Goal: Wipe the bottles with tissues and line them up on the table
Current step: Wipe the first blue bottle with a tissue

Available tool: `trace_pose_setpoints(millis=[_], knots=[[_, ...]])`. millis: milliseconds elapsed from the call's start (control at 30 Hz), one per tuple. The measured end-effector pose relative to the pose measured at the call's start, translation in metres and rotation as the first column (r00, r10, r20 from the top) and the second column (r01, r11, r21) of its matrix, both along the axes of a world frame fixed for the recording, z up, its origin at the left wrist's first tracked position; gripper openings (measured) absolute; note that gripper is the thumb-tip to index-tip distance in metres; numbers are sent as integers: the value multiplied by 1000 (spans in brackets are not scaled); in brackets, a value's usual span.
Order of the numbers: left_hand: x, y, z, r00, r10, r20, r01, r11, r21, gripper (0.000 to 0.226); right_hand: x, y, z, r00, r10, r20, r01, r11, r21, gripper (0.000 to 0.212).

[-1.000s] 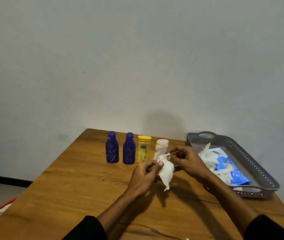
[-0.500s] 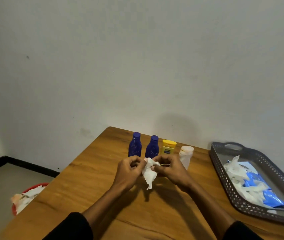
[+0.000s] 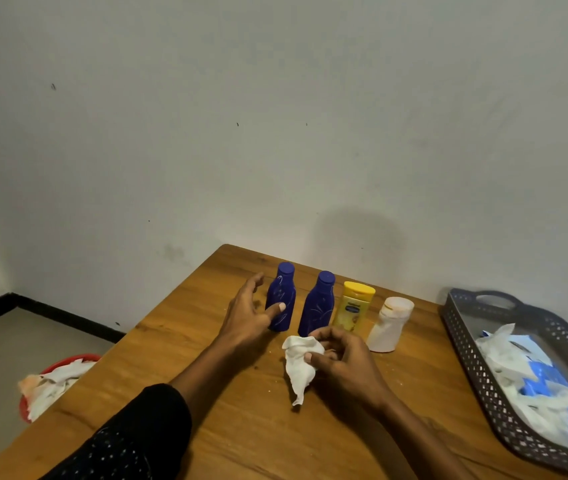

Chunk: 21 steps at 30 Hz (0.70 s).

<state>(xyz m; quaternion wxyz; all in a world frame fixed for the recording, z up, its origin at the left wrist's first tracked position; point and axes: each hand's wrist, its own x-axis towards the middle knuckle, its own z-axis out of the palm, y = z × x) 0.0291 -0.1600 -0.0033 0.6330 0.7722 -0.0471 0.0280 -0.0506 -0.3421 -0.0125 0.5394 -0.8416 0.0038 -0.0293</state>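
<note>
Bottles (image 3: 318, 304), 4 of them, stand in a row near the table's (image 3: 206, 441) far edge. Left hand (image 3: 248, 315) is spread beside the leftmost bottle; right hand (image 3: 343, 362) pinches a tissue (image 3: 299, 367), tray (image 3: 476, 372) at far right.

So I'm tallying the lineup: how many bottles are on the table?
4, in one row: left blue bottle by the left hand, second blue bottle, yellow bottle, white bottle rightmost.

Wooden table (image 3: 227, 441) with a bottle lineup

Far side: two blue bottles (image 3: 282, 303) (image 3: 318, 306), yellow bottle (image 3: 353, 306), white bottle (image 3: 389, 325) in a row; grey tray (image 3: 483, 386) on the right.
</note>
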Motion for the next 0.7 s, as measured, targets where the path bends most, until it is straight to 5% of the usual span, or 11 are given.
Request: trace_pose_setpoints(millis=[267, 433, 700], knots=[[5, -6, -7, 995, -100, -26, 99, 994, -41, 32, -1, 2, -7, 998, -15, -58, 18, 999, 40, 26], [-2, -2, -5, 997, -70, -11, 69, 994, -79, 31, -8, 1, 3, 999, 9, -47, -6, 998, 69, 24], [-46, 8, 3, 984, -158, -77, 129, 947, -295, 30, -24, 15, 45, 952, -29, 304, 34, 999, -12, 27]])
